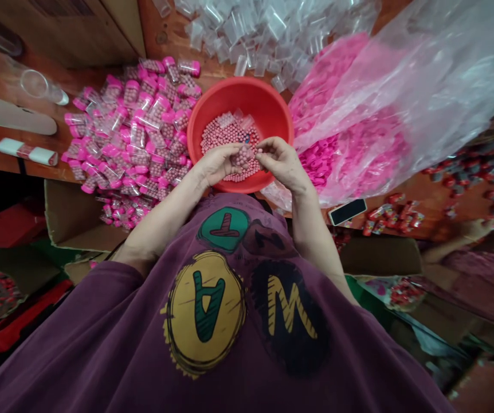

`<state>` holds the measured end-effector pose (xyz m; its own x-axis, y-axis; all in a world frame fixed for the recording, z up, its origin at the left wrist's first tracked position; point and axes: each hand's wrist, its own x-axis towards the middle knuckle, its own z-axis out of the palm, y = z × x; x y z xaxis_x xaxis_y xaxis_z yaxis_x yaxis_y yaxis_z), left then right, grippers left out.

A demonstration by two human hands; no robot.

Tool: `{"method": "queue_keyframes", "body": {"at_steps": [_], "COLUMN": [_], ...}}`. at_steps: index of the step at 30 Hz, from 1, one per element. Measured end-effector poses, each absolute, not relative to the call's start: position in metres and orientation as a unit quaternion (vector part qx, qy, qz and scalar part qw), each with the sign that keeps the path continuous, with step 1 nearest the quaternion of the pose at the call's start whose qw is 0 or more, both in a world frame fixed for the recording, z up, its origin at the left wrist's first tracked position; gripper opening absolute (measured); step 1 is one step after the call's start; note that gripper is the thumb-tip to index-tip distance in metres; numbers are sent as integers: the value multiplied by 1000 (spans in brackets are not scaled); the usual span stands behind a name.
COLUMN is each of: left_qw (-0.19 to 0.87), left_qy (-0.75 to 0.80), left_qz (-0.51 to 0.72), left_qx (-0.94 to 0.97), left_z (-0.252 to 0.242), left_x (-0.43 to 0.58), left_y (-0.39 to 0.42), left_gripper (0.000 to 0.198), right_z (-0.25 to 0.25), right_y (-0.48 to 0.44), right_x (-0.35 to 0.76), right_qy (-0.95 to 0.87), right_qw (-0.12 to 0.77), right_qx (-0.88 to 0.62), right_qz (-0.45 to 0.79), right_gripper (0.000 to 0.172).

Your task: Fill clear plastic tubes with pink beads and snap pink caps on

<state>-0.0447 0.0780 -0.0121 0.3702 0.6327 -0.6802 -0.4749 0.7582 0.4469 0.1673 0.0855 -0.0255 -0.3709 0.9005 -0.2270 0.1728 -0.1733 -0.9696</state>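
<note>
Over the red bowl (240,86), my left hand (221,163) grips a small clear bottle (243,156) filled with pink beads. Its open end cannot be made out. My right hand (278,162) is just right of the bottle, with thumb and fingers drawn together in a pinch. What those fingers hold, if anything, is too small to tell. Loose pink beads (221,133) cover the bottom of the bowl, along with a few clear pieces and a small blue item (247,138).
Left of the bowl lies a heap of bead-filled bottles with pink caps (144,126). Clear empty bottles (251,28) are piled behind it. A plastic bag of pink caps (354,143) lies to the right, near a phone (347,212). Another person's hands (483,232) show at far right.
</note>
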Motion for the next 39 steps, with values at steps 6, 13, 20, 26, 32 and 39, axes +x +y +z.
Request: {"method": "queue_keyframes", "body": {"at_steps": [6, 13, 20, 26, 32, 39], "left_qw": [839, 841, 816, 808, 811, 816], "left_qy": [405, 379, 400, 414, 405, 405], "left_qz": [362, 387, 416, 412, 414, 409], "left_qx": [21, -16, 13, 80, 87, 51], "left_z": [-26, -32, -35, -36, -34, -25], "left_x": [-46, -37, -33, -28, -28, -26], "left_y": [86, 94, 98, 99, 103, 103], "left_gripper": [36, 40, 32, 32, 30, 28], "right_z": [-53, -68, -55, -25, -14, -18], "right_y": [84, 63, 73, 100, 100, 97], "right_x": [173, 172, 176, 166, 161, 169], "right_qy": [-561, -575, -584, -689, -751, -712], "right_qw": [329, 245, 281, 290, 235, 252], "right_qx": [-539, -574, -587, -536, -513, -531], "right_qz": [535, 529, 485, 393, 343, 385], "right_gripper": [59, 53, 53, 53, 56, 46]}}
